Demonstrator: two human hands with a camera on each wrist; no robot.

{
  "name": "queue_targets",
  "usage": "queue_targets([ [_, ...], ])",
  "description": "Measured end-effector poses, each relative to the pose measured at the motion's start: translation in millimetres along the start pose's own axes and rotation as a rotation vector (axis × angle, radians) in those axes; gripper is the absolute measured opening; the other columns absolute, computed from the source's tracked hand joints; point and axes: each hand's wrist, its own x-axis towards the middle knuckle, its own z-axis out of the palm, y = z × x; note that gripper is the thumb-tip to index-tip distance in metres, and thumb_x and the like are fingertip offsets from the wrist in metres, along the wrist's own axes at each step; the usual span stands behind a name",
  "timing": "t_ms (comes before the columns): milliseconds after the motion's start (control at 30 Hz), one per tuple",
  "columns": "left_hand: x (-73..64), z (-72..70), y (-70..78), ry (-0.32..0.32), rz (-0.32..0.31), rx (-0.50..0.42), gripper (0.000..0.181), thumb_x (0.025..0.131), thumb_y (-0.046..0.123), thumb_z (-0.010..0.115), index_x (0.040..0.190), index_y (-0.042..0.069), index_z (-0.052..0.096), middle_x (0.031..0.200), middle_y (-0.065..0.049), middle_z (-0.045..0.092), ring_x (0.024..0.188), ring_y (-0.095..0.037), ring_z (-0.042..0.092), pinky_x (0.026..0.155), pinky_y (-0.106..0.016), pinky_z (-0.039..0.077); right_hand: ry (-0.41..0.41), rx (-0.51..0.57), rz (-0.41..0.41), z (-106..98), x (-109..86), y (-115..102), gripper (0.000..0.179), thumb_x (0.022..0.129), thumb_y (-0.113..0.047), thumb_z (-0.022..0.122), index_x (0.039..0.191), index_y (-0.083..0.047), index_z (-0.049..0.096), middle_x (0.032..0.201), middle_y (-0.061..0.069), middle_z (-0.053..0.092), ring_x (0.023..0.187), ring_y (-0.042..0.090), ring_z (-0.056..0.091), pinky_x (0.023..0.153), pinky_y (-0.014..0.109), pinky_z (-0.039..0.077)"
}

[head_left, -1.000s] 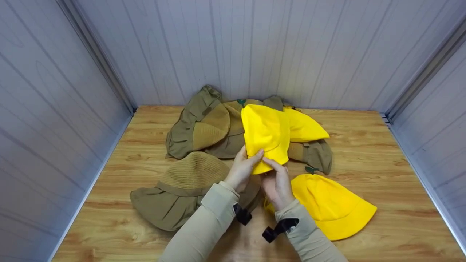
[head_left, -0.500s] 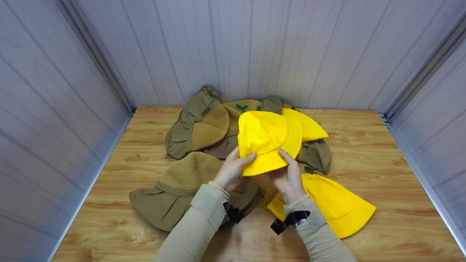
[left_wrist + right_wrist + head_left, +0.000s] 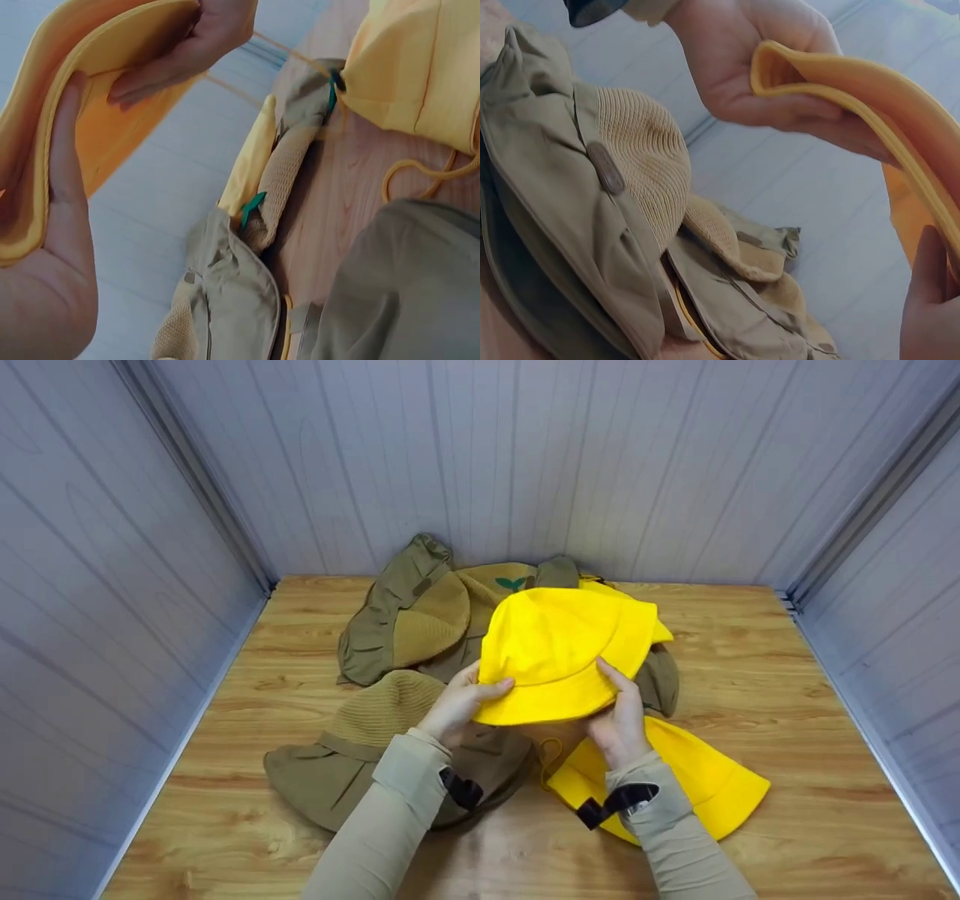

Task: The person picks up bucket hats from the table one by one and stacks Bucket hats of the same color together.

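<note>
Both hands hold a yellow bucket hat [image 3: 562, 641] in front of the pile, its brim toward the person. My left hand [image 3: 460, 703] pinches the brim's left end, thumb on the outer face and fingers behind. At the brim's right part, my right hand [image 3: 622, 720] grips with the thumb on top and fingers underneath. In the left wrist view the folded double edge of the hat [image 3: 45, 142] shows, with fingers along its inner side. The right wrist view shows the brim [image 3: 870, 97] looped at one end inside the left hand [image 3: 757, 67].
A second yellow hat [image 3: 712, 780] with a cord lies at the right, partly behind the right forearm. A khaki hat with a ribbed crown [image 3: 386, 712] lies front left. Behind are more khaki hats [image 3: 431, 622] and another yellow one. Panelled walls [image 3: 480, 465] enclose the wooden table [image 3: 780, 675].
The hands have moved apart, the left one leftward and the right one rightward. Between them the yellow hat has spread from a narrow fold to a wider shape.
</note>
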Motion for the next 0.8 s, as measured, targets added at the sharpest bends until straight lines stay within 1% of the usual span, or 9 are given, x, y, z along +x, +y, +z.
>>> queue_targets([
  [133, -0.7, -5.5, 1.6, -0.016, -0.016, -0.003, 0.046, 0.097, 0.011, 0.060, 0.140, 0.002, 0.045, 0.100, -0.002, 0.067, 0.084, -0.013, 0.069, 0.076, -0.026, 0.058, 0.007, -0.032, -0.003, -3, 1.4, -3, 0.033, 0.101, -0.010, 0.053, 0.131, -0.021, 0.044, 0.127, -0.005, 0.052, 0.117, 0.012, 0.050, 0.107, 0.029, 0.037],
  [267, -0.9, -8.1, 2.8, -0.030, -0.032, -0.037, 0.045, 0.097, 0.008, 0.059, 0.139, 0.001, 0.045, 0.102, -0.004, 0.066, 0.086, -0.014, 0.070, 0.076, -0.027, 0.059, 0.006, -0.104, -0.022, -5, 2.8, -3, 0.032, 0.100, -0.005, 0.053, 0.127, -0.020, 0.045, 0.122, -0.005, 0.054, 0.113, 0.012, 0.053, 0.104, 0.029, 0.040],
  [333, -1.0, -8.3, 2.9, -0.035, -0.035, -0.047, 0.044, 0.098, 0.007, 0.058, 0.139, 0.001, 0.045, 0.104, -0.004, 0.066, 0.087, -0.014, 0.070, 0.077, -0.027, 0.059, 0.009, -0.123, -0.036, -5, 2.9, -2, 0.032, 0.100, -0.003, 0.052, 0.126, -0.020, 0.044, 0.121, -0.005, 0.055, 0.112, 0.012, 0.053, 0.102, 0.028, 0.042],
  [500, -1.6, -6.7, 2.0, -0.043, -0.033, -0.083, 0.046, 0.097, 0.009, 0.060, 0.140, 0.001, 0.045, 0.104, -0.004, 0.068, 0.088, -0.014, 0.070, 0.078, -0.027, 0.058, 0.032, -0.089, -0.076, -5, 0.4, -1, 0.032, 0.099, 0.002, 0.051, 0.124, -0.016, 0.045, 0.121, -0.003, 0.053, 0.111, 0.012, 0.054, 0.101, 0.026, 0.044],
  [600, -2.7, -5.8, 1.5, -0.040, -0.023, -0.115, 0.045, 0.096, 0.011, 0.061, 0.138, 0.003, 0.047, 0.100, -0.003, 0.069, 0.082, -0.013, 0.070, 0.069, -0.025, 0.057, 0.048, -0.060, -0.104, -4, -2.4, -1, 0.033, 0.097, 0.005, 0.053, 0.123, -0.015, 0.046, 0.121, -0.002, 0.053, 0.112, 0.012, 0.055, 0.102, 0.026, 0.044],
  [733, -3.6, -3.9, -0.4, -0.051, 0.017, -0.214, 0.043, 0.097, 0.011, 0.058, 0.137, 0.003, 0.045, 0.103, -0.004, 0.068, 0.084, -0.014, 0.070, 0.069, -0.026, 0.057, 0.079, -0.036, -0.137, -3, -7.1, 2, 0.034, 0.096, 0.005, 0.054, 0.123, -0.014, 0.046, 0.122, -0.002, 0.052, 0.112, 0.011, 0.054, 0.102, 0.025, 0.045],
  [800, -3.9, -2.5, -2.0, -0.068, 0.040, -0.277, 0.042, 0.099, 0.011, 0.055, 0.138, 0.003, 0.043, 0.107, -0.005, 0.066, 0.090, -0.015, 0.070, 0.075, -0.027, 0.058, 0.087, -0.019, -0.149, -3, -9.5, 3, 0.033, 0.096, 0.005, 0.054, 0.123, -0.013, 0.046, 0.122, -0.002, 0.052, 0.112, 0.011, 0.054, 0.103, 0.025, 0.045],
])
